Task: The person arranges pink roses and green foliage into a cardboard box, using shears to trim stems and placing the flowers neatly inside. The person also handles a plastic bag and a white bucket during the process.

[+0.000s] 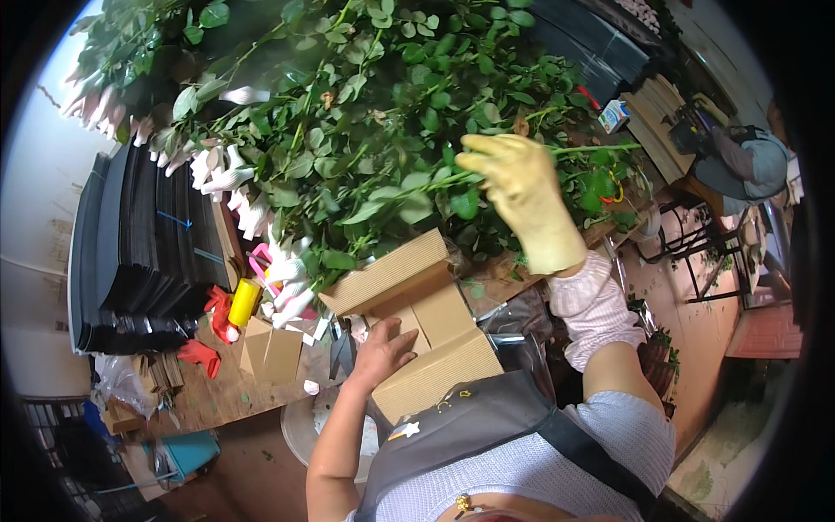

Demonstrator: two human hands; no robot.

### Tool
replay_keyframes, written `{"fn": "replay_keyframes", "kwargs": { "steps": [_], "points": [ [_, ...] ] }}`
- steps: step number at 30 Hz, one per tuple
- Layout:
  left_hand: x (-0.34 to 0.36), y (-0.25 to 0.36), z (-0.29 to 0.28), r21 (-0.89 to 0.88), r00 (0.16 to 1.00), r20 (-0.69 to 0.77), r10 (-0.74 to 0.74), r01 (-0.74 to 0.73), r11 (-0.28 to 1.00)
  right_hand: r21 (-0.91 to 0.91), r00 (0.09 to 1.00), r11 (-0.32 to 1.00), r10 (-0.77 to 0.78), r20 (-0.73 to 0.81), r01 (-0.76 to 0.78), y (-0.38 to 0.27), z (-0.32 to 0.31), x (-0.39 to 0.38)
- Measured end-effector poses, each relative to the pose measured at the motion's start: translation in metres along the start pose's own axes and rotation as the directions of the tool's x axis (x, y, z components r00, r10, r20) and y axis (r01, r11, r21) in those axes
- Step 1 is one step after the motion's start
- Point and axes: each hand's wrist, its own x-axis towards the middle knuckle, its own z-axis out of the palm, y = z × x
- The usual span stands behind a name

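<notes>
My right hand (515, 178), in a pale yellow rubber glove, is raised over a big heap of leafy cut stems (348, 113). Its fingers are curled round a long green stem (596, 148) that sticks out to the right; the stem's other end is lost among the leaves. My bare left hand (383, 352) lies with fingers stretched on a folded-open sheet of brown corrugated cardboard (448, 309) against my apron. Something pale pink (357, 328), partly hidden, is beside that hand. White net-sleeved flower heads (228, 174) line the heap's left edge.
Dark flat sheets (165, 235) are stacked at the left. Red gloves (202, 357), a yellow roll (246, 302) and a small cardboard piece (270, 351) lie on the wooden table (217, 409). A bucket (300, 431) stands below. Another person (748, 165) is at the far right.
</notes>
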Motion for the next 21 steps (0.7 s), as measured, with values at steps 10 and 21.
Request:
{"fn": "replay_keyframes", "kwargs": {
  "steps": [10, 21],
  "points": [
    [-0.001, 0.001, -0.002, 0.008, 1.0, 0.001, 0.002, -0.002, 1.0, -0.103, 0.995, 0.992, -0.073, 0.069, 0.08, -0.009, -0.076, 0.022],
    [0.004, 0.001, -0.005, -0.045, 1.0, 0.007, -0.002, 0.003, 0.999, 0.519, 0.968, 0.834, 0.245, -0.048, -0.186, -0.008, -0.097, -0.009]
  ]
}}
